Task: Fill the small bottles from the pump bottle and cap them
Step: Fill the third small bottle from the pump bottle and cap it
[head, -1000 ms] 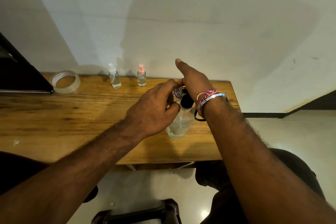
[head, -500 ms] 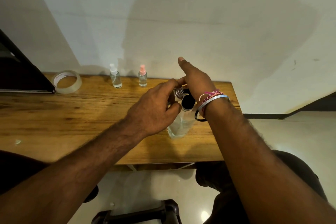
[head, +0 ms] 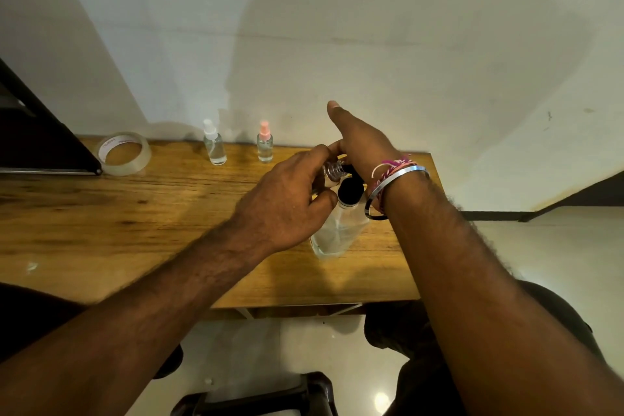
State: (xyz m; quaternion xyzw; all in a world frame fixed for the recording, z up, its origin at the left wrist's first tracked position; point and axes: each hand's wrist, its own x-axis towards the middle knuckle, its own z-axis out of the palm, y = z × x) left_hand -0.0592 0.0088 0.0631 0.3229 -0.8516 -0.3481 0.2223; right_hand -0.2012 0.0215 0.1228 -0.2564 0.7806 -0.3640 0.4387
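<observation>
Midway, we hold a third small bottle [head: 332,169] in our left hand [head: 287,209] at the pump bottle [head: 337,230], right hand [head: 363,142] flat on its pump, two capped bottles [head: 213,145] standing far left.

Dim, warm indoor light. My head and shoulders cast a broad soft shadow on the wall [head: 337,44] beyond my hands. A bright glare spot shines on the floor [head: 381,400] below my right forearm. Wide-angle bending stretches the edges.

Left hand [head: 287,203] hides most of small bottle [head: 332,169].
</observation>
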